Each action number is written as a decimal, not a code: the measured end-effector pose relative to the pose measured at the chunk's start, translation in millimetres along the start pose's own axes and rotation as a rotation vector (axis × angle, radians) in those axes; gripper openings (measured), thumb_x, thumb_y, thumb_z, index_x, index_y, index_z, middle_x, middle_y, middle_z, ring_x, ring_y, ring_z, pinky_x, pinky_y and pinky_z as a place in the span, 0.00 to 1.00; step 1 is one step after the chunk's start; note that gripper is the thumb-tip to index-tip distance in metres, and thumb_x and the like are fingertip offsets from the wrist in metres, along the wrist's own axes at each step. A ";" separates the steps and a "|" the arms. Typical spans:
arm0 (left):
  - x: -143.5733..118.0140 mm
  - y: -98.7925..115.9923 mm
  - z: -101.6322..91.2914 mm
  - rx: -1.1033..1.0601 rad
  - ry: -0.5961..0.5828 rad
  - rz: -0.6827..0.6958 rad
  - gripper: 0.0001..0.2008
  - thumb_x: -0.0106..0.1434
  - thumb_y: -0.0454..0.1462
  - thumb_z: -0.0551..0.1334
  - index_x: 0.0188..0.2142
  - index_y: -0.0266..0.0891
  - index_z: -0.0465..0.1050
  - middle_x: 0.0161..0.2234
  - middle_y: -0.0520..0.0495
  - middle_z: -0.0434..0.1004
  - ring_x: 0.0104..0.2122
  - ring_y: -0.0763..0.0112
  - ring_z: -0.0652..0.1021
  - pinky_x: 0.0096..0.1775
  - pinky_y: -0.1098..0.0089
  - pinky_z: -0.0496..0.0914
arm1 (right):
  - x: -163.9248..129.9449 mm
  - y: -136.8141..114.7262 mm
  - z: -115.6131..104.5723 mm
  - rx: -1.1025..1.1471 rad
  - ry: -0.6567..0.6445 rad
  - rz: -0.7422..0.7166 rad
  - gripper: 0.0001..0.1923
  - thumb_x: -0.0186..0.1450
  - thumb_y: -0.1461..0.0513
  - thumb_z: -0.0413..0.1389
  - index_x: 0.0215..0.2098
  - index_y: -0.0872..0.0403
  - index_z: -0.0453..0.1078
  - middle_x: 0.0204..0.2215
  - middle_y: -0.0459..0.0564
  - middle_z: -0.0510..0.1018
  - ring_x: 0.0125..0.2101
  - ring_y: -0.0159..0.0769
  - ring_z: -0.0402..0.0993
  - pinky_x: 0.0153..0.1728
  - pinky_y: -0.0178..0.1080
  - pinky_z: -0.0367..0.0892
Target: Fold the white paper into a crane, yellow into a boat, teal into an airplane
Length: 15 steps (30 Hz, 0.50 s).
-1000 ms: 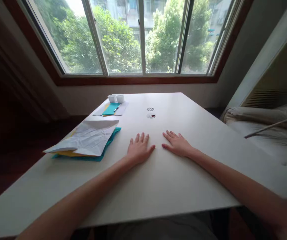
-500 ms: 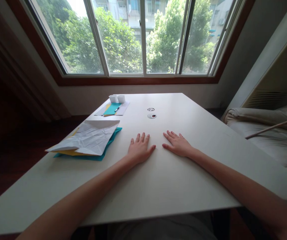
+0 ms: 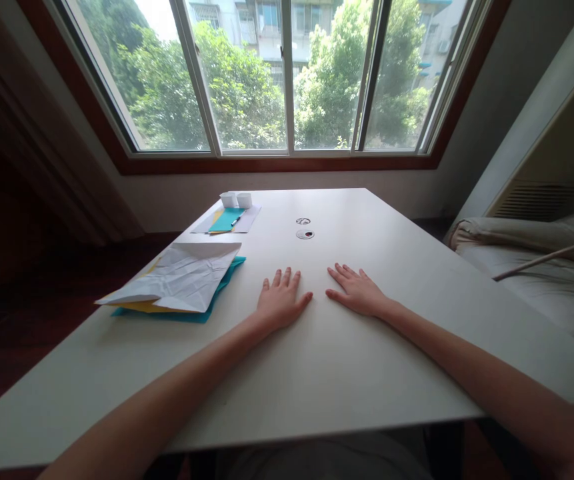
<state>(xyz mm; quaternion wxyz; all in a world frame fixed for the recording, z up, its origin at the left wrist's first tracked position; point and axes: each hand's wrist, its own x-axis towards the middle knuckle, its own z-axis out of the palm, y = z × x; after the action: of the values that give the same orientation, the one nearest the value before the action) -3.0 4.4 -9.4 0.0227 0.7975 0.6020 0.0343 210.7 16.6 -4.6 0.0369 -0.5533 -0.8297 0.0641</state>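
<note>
My left hand (image 3: 282, 301) lies flat on the white table (image 3: 317, 380), palm down with fingers spread, holding nothing. To its right, my right hand (image 3: 356, 290) rests the same way, fingers stretched and angled inward. A gap of bare tabletop separates the two thumbs. Left of my left hand is a stack of creased sheets: white paper (image 3: 187, 273) on top, a yellow edge below it, and teal paper (image 3: 219, 293) at the bottom. Neither hand touches the stack.
At the far left are two small white containers (image 3: 237, 199), a smaller teal sheet (image 3: 227, 219) over yellow and white ones, and a pen (image 3: 237, 219). Two round markings (image 3: 305, 234) sit mid-table. A padded seat (image 3: 511, 253) with a stick (image 3: 547, 259) stands right; a window is ahead.
The whole view has shifted very slightly. Both hands stay flat in the same places, and no object has moved on the table.
</note>
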 end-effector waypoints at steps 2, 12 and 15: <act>-0.2 1.9 -1.5 -0.007 -0.004 -0.005 0.37 0.61 0.58 0.37 0.63 0.40 0.44 0.64 0.42 0.41 0.62 0.52 0.46 0.57 0.47 0.46 | -0.8 -0.6 -1.0 -0.002 0.001 0.000 0.40 0.61 0.39 0.32 0.64 0.51 0.42 0.64 0.51 0.44 0.62 0.44 0.40 0.58 0.55 0.41; -9.1 -50.0 -89.5 0.133 0.049 -0.035 0.24 0.63 0.49 0.46 0.55 0.43 0.57 0.52 0.41 0.67 0.47 0.57 0.72 0.44 0.60 0.66 | -2.3 1.8 -3.3 0.014 -0.005 -0.007 0.40 0.61 0.39 0.32 0.64 0.51 0.41 0.64 0.52 0.44 0.63 0.44 0.40 0.59 0.52 0.39; -15.1 -74.4 -105.1 0.267 0.013 -0.326 0.25 0.60 0.51 0.50 0.49 0.37 0.64 0.48 0.35 0.69 0.46 0.48 0.71 0.42 0.55 0.66 | -3.4 3.4 -3.7 0.023 -0.002 -0.006 0.40 0.61 0.39 0.32 0.64 0.51 0.41 0.64 0.53 0.44 0.62 0.45 0.40 0.58 0.53 0.40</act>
<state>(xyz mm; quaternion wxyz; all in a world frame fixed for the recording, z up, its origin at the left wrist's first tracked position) -87.1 9.7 89.2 -0.0816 0.6851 0.7224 -0.0448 215.6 15.0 -1.5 0.0426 -0.5503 -0.8306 0.0740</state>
